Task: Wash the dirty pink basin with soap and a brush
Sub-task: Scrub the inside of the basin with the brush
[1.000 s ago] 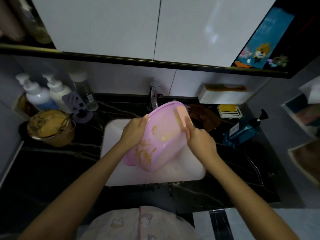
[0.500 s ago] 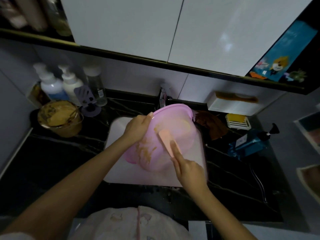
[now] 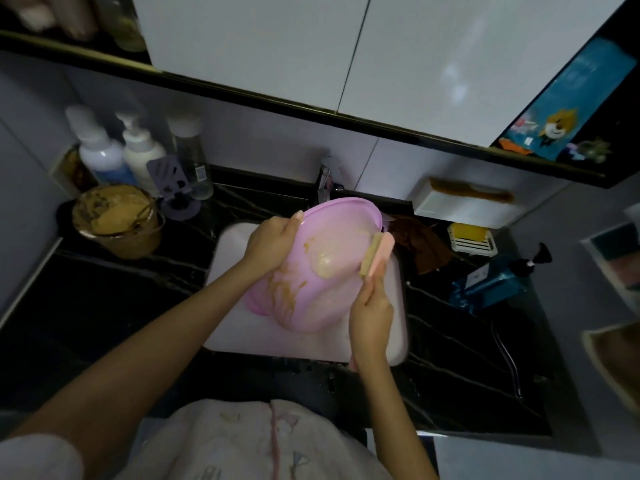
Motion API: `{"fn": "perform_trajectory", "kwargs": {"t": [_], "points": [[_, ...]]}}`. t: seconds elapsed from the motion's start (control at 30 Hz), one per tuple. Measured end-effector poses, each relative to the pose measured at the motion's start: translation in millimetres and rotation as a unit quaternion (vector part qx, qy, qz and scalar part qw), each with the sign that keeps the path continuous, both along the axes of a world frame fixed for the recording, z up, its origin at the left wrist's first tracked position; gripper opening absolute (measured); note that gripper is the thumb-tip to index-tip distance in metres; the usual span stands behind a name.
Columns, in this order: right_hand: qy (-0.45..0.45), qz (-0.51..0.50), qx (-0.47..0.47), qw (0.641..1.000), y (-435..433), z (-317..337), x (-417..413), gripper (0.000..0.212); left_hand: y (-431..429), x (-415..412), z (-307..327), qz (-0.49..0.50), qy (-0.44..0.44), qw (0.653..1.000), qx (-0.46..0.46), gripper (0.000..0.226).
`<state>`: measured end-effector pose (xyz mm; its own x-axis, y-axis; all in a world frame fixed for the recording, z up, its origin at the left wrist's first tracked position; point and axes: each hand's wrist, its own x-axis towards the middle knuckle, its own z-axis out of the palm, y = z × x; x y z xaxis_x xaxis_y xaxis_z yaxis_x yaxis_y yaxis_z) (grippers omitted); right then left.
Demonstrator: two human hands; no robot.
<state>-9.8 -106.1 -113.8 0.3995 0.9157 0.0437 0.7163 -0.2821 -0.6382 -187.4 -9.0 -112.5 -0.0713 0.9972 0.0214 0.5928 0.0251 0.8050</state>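
Pink basin [image 3: 332, 258] sits tilted over the white sink [image 3: 394, 327], its open side turned toward us and its far rim up near the faucet [image 3: 325, 181] at the back of the sink. We see brown smears on its inner wall, thickest along the lower left and in a pale patch near the middle. Our left hand [image 3: 273, 244] grips the basin's left rim, thumb over the edge and fingers curled around the outside. Our right hand [image 3: 372, 317] is wrapped around the handle of a pink brush [image 3: 375, 254], fingers pressed together; the bristle head lies against the basin's right inner wall, just under the rim, and is coated in brown.

Left of the sink, on the dark counter [image 3: 104, 306], stands a brown-smeared pot [image 3: 117, 220], with pump bottles [image 3: 121, 157] behind it. Right of the sink lie a brown cloth [image 3: 422, 247], a yellow soap on a white rack [image 3: 471, 235], and a blue pump bottle on its side [image 3: 495, 282].
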Motion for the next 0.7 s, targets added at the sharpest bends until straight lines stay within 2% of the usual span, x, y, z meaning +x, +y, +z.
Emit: {"fn": "perform_trajectory", "kwargs": {"t": [0.07,0.13,0.17,0.23,0.27,0.33,0.37,0.4,0.47,0.5,0.53,0.63,0.7], "points": [[-0.060,0.089,0.014,0.994,-20,-2,-18,0.053,2,-2,2,0.006,0.004,1.000,-0.006,0.057],[-0.101,0.097,0.004,0.990,-19,-3,-13,0.052,4,-3,1,0.007,0.009,1.000,-0.006,0.057],[-0.077,0.060,-0.012,0.995,-8,-3,-4,0.050,3,-2,1,0.006,0.008,1.000,-0.005,0.058],[0.031,-0.037,-0.041,0.998,17,0,11,0.046,1,0,3,0.002,0.005,1.000,-0.007,0.058],[0.061,-0.046,-0.036,0.996,19,3,10,0.047,1,2,4,0.002,0.007,1.000,-0.007,0.058],[0.052,0.020,-0.046,0.997,1,11,-10,0.052,0,2,6,0.006,0.008,1.000,-0.004,0.058],[0.029,0.089,-0.055,0.994,-12,15,-24,0.055,0,1,7,0.008,0.014,1.000,-0.002,0.057],[-0.005,0.152,-0.070,0.986,-23,17,-32,0.058,0,0,7,0.008,0.019,1.000,-0.004,0.057],[-0.093,0.186,-0.069,0.976,-18,17,-29,0.060,2,-4,6,0.010,0.014,1.000,-0.006,0.057],[-0.115,0.157,-0.070,0.978,-5,17,-20,0.058,2,-5,6,0.009,0.006,1.000,-0.009,0.058],[-0.098,0.113,-0.070,0.986,13,21,-9,0.056,2,-5,6,0.006,0.003,1.000,-0.010,0.058],[-0.005,-0.015,-0.124,0.992,48,37,17,0.050,0,-2,6,0.001,0.007,1.000,-0.001,0.057],[-0.005,0.030,-0.132,0.991,43,43,17,0.050,-3,-2,3,0.003,0.008,1.000,0.003,0.057]]}}
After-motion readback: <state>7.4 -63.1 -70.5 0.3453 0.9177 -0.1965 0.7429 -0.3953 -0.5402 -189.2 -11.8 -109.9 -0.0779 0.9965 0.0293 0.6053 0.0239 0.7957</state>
